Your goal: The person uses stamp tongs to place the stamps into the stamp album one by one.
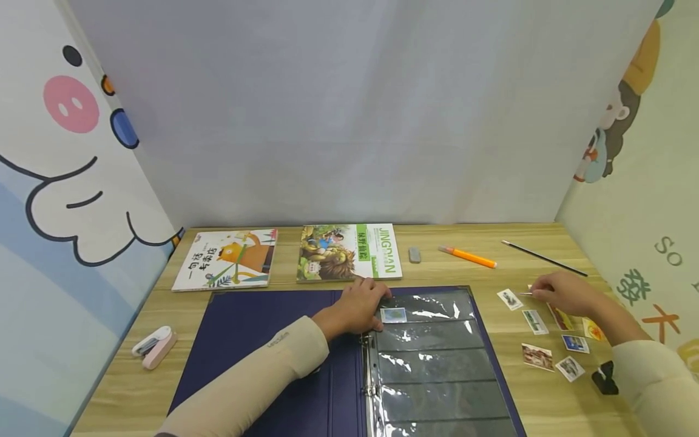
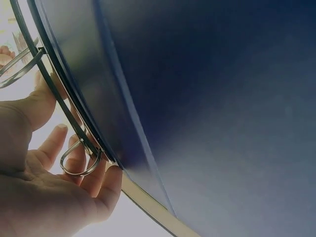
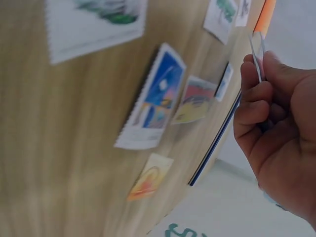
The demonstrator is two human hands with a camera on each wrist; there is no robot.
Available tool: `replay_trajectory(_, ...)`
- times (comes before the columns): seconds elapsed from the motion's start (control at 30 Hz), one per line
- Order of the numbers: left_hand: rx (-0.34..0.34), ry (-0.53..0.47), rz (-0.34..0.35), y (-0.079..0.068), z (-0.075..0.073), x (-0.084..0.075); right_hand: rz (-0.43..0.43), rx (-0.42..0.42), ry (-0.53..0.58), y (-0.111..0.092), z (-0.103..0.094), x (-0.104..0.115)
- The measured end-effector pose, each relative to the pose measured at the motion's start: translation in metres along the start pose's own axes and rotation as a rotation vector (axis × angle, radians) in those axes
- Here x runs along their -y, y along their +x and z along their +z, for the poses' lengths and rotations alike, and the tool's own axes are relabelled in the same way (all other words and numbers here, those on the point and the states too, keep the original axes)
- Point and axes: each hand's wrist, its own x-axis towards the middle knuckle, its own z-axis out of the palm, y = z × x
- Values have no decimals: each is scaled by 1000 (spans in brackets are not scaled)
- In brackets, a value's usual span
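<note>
Fingers, right hand [image 1: 562,294]: curled, pinching slim tweezers [image 3: 256,59], tips slightly apart.
Fingers, left hand [image 1: 357,306]: spread, loosely bent, resting at the inner edge of the page [image 1: 437,366].
Pocketed stamp [image 1: 394,315]: 1, at 11 o'clock on the page.
Loose stamps [image 1: 537,357]: at least 7, at 3 o'clock from the album [image 1: 262,340]; filling looks barely begun.
Textures: perforated paper, glossy black strips, smooth navy cover, curved metal rings [image 2: 23,72], streaky wooden table [image 1: 120,388].

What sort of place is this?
Probably a small walled desk nook for hobby or children's activities, though its wider setting isn't shown: cartoon-printed side wall, illustrated books, and an open binder with clear pockets on a wood-grain table.
</note>
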Motion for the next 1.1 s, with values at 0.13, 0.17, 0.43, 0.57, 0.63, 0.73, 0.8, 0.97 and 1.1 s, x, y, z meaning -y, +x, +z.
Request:
replay_trajectory(0.13,-3,-8,6,-1,-2,0,17,-15,-18,-3,4,-8)
replay_trajectory(0.17,-4,-8,7,-1,-3,0,15,-20,-21,-3,4,-10)
replay_trajectory(0.43,-17,-8,11,-3,-2,1,8,-29,0,3,10,-11)
replay_trajectory(0.57,-18,2,17,-3,1,1,16,10,41,4,13,-9)
replay_trajectory(0.63,-18,8,15,-2,2,1,21,16,47,4,15,-10)
replay_trajectory(0.73,-19,13,13,-2,2,1,10,8,68,5,16,-11)
replay_trajectory(0.8,-18,12,11,-2,2,1,-3,0,84,6,14,-11)
replay_trajectory(0.97,-17,8,13,-1,2,1,-56,-45,60,13,5,-4)
replay_trajectory(1.1,-14,6,11,-1,3,1,-92,-50,49,24,-1,13)
